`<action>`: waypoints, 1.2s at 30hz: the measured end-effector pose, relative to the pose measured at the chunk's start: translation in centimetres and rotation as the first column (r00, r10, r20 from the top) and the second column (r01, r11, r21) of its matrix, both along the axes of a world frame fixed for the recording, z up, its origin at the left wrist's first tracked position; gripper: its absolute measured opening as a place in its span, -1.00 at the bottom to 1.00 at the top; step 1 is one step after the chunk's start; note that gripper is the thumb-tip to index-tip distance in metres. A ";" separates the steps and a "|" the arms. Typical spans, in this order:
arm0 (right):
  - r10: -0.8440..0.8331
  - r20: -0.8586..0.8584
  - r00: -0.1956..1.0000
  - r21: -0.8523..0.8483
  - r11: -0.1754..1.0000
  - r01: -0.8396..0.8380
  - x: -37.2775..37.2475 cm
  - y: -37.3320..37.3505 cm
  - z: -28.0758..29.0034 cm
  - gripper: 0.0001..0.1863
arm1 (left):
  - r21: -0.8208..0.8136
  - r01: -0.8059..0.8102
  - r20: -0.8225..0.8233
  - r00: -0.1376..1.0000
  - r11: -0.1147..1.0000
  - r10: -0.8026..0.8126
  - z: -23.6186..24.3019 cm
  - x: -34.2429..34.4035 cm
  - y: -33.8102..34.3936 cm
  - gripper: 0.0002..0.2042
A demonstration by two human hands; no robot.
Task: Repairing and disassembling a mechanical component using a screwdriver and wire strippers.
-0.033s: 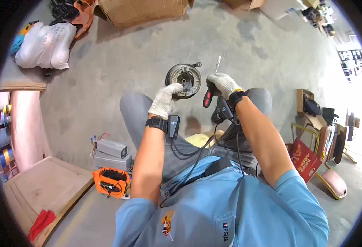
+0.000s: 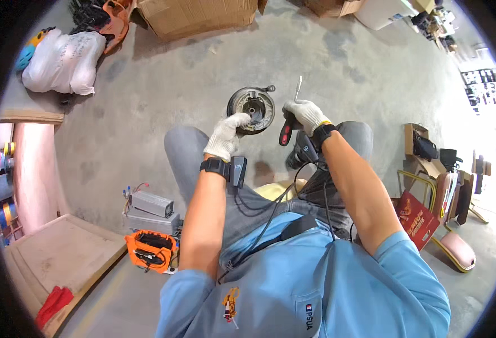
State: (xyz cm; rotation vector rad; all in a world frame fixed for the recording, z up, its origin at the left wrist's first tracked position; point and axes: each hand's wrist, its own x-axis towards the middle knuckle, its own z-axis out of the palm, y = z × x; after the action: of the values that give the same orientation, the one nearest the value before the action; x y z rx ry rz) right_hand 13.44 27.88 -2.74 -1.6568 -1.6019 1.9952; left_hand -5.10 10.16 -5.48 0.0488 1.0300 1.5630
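A round metal drum brake (image 2: 263, 107) with curved shoes and a central hub is in front of my knees, its small lever arm jutting out at the far right. My left hand (image 2: 225, 135), in a white knitted glove, grips its near left edge, the thumb lying over the inner face by the hub. To the right, my gloved right hand (image 2: 305, 115) is closed round a screwdriver (image 2: 286, 130) with a black and red handle. Its bare metal shaft points away from me, apart from the drum brake.
Grey power-supply boxes (image 2: 152, 217) and an orange tool case (image 2: 152, 249) stand on the floor at my left. Cables run from my wrist devices across my lap. A cardboard box (image 2: 197, 17) lies ahead, white bags (image 2: 65, 62) far left, a red bag (image 2: 414, 219) and folding chairs right.
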 end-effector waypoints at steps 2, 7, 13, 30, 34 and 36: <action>0.059 0.070 0.996 0.124 0.990 -0.068 -0.5 0.1 1.1 -0.70 | -0.078 0.005 -0.057 0.998 0.997 -0.010 -0.1 -0.7 -0.2 -0.68; 0.196 -0.020 0.980 0.543 0.826 -0.154 8.2 6.2 -6.0 -0.67 | 0.046 0.005 -0.087 0.996 0.999 -0.001 2.1 3.2 3.6 -0.69; 0.386 0.102 0.917 0.479 0.789 -0.385 5.3 4.4 -11.9 -0.76 | -0.059 0.011 -0.151 0.988 0.998 -0.020 1.0 0.0 -0.2 -0.69; 0.242 0.010 0.970 0.202 0.950 -0.240 8.3 -1.0 -14.8 -0.68 | -0.239 -0.001 -0.132 0.991 0.971 -0.031 -0.9 0.5 -2.4 -0.70; 0.273 0.085 0.958 0.398 0.872 -0.284 8.2 -0.4 -14.2 -0.70 | -0.220 -0.028 -0.180 0.984 0.975 -0.012 0.5 1.2 -2.2 -0.71; 0.014 -0.042 0.999 0.079 0.997 -0.011 8.0 -0.3 -13.9 -0.65 | -0.177 -0.048 -0.041 0.998 0.983 0.041 1.6 2.0 -2.1 -0.70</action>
State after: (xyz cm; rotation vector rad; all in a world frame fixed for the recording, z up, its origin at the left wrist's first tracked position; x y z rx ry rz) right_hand 21.47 27.56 -16.62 -1.5700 -1.6576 1.9322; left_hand -3.11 8.10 -3.89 -0.0687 1.2033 1.5091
